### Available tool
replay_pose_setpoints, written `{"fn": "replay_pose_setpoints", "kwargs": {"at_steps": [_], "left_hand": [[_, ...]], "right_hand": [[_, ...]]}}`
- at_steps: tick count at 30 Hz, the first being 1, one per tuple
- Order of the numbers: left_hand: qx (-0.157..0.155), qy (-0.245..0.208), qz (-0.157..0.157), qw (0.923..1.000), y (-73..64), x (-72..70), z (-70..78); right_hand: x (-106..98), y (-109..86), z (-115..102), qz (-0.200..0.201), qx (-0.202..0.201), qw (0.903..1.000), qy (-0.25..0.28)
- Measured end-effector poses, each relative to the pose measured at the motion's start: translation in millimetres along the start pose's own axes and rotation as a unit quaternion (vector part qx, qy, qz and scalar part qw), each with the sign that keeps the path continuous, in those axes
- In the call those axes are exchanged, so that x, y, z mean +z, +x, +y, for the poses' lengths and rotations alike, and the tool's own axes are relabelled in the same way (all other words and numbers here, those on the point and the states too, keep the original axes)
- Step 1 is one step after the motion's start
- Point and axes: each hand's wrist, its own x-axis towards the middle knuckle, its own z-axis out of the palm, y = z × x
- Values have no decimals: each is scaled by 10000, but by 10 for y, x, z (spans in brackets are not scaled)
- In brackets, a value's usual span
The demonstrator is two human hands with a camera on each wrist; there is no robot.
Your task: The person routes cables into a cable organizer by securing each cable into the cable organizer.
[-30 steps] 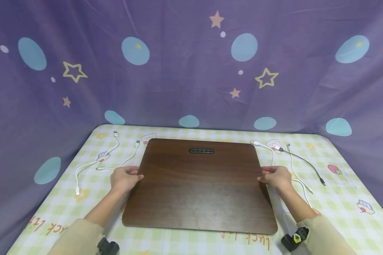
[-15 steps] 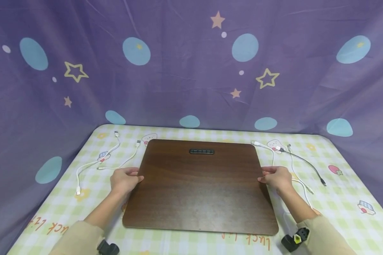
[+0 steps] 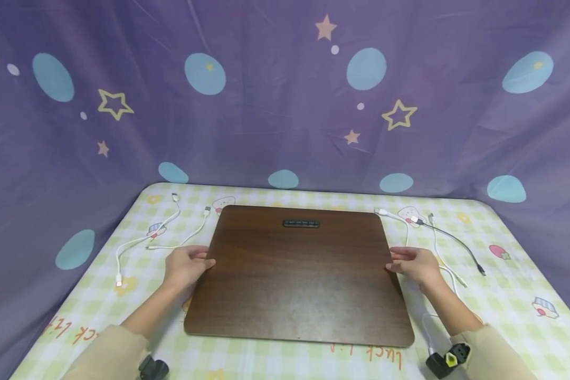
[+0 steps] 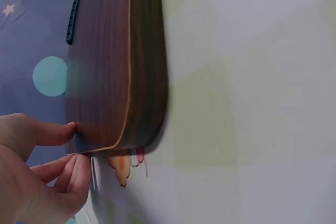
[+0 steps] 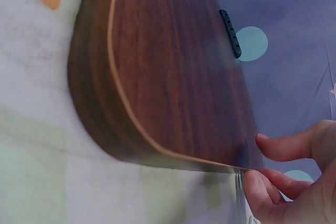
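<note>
A dark brown wood-grain board point(image 3: 299, 285) with rounded corners lies broadside in the middle of the head view. Near its far edge sits a small black slotted strip point(image 3: 301, 224). My left hand point(image 3: 186, 266) pinches the board's left edge, and in the left wrist view the thumb point(image 4: 55, 133) is on top with the other fingers below. At the opposite edge my right hand point(image 3: 415, 265) holds the board the same way, its thumb point(image 5: 286, 145) on the top face. The wrist views show some shadow below the rim; whether the board touches the table cannot be told.
White USB cables point(image 3: 134, 241) lie left of the board. To the right are more white cables point(image 3: 436, 245) and a dark cable point(image 3: 451, 237), partly near my right hand. A checked cloth point(image 3: 508, 295) covers the table; a purple curtain point(image 3: 285, 132) hangs behind.
Both forearms have shifted slightly outward, and the head view has tilted a little. The hands keep their hold on the board, which stays in nearly the same place.
</note>
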Motion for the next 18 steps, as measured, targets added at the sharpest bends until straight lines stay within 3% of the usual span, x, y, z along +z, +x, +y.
{"fn": "replay_pose_setpoints", "kwargs": {"at_steps": [7,18], "left_hand": [[273,380,-169,9988,4,-17,5],[517,533,97,9972,106,-80,68]], "right_hand": [[-8,-34,-10,42,-166,9994,-292],[85,-66,-216,583,-546,9918,-998]]}}
